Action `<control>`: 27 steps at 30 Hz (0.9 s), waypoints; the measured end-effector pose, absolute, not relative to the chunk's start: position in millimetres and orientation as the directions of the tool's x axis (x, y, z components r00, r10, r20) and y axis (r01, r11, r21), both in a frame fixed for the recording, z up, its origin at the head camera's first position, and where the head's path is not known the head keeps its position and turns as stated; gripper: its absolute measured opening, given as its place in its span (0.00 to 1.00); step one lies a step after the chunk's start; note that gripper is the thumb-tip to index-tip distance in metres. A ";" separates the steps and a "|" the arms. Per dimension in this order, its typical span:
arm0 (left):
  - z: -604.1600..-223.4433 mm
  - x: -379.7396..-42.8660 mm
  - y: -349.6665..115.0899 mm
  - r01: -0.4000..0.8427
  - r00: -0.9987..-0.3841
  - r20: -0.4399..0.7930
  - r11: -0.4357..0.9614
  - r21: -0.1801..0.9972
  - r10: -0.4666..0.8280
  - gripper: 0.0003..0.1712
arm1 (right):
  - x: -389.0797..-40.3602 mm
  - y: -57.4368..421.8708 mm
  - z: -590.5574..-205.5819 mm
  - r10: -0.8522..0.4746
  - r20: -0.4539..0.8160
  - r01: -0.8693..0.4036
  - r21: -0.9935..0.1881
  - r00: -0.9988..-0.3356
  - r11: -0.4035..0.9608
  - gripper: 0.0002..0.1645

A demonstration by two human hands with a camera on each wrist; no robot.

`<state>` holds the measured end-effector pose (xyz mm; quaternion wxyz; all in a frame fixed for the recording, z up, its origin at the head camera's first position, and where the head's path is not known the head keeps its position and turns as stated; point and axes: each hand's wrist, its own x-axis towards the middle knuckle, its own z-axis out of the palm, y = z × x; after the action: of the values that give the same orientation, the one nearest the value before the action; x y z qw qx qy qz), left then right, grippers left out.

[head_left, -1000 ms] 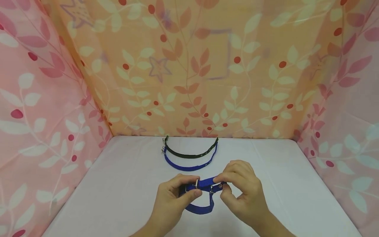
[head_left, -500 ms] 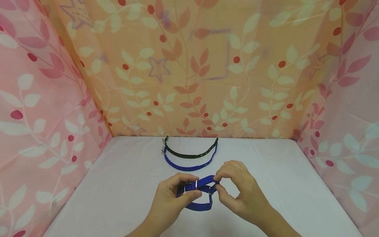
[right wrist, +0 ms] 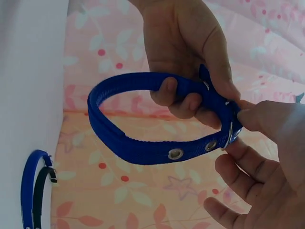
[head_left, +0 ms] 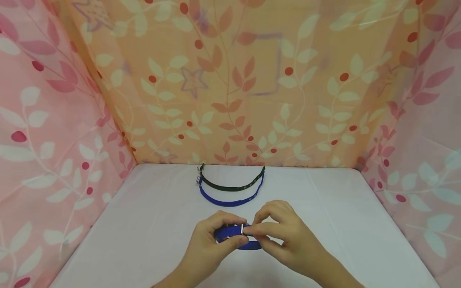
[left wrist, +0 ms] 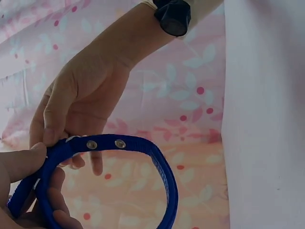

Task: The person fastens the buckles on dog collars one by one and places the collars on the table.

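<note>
A blue webbing collar (right wrist: 143, 151) with metal eyelets is held in the air, bent into a loop. My left hand (head_left: 216, 236) grips it near its metal buckle, thumb in front and fingers behind. With thumb and fingertips, my right hand (head_left: 284, 232) pinches the strap right beside the metal frame (head_left: 242, 229), close to the left fingertips. In the left wrist view, two eyelets (left wrist: 106, 144) show on the upper part of the collar loop (left wrist: 170, 191). Fingers partly hide the buckle and the strap's end.
Behind the hands, a second blue collar (head_left: 225, 203) lies curved on the white table (head_left: 144, 224). Just beyond it is a black collar (head_left: 227, 188), bent the same way. Patterned cloth (head_left: 230, 88) walls stand at the back and both sides.
My right hand has moved left to the metal frame. The strap that stretched out to the right is drawn in, and the loop looks smaller from above. The left hand has barely moved.
</note>
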<state>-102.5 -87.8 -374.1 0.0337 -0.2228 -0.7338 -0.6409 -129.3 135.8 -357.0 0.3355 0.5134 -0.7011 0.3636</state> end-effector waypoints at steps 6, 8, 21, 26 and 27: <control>-373.3 -104.3 -91.3 0.445 -0.874 0.401 0.121 0.887 0.273 0.15 | -126.5 135.6 -358.8 -0.483 0.799 -0.922 -0.221 -0.359 0.320 0.15; -372.5 -105.6 -92.7 0.479 -0.855 0.433 0.109 0.871 0.286 0.15 | -126.3 135.7 -359.4 -0.476 0.799 -0.916 -0.224 -0.368 0.332 0.17; -362.2 -113.9 -109.8 0.490 -0.871 0.458 0.249 0.836 0.175 0.14 | -122.4 139.9 -362.6 -0.419 0.724 -0.824 -0.382 -0.548 0.418 0.21; -360.3 -112.7 -109.1 0.465 -0.883 0.440 0.172 0.868 0.165 0.14 | -121.2 139.5 -361.3 -0.398 0.691 -0.790 -0.453 -0.604 0.413 0.24; -360.8 -112.2 -108.2 0.473 -0.878 0.449 0.152 0.868 0.166 0.14 | -121.2 139.1 -361.1 -0.395 0.691 -0.791 -0.463 -0.605 0.401 0.23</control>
<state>-112.2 -108.2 -360.8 0.1247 -0.2132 -0.7486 -0.6153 -121.2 139.1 -361.1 0.2456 0.3703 -0.8001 0.4030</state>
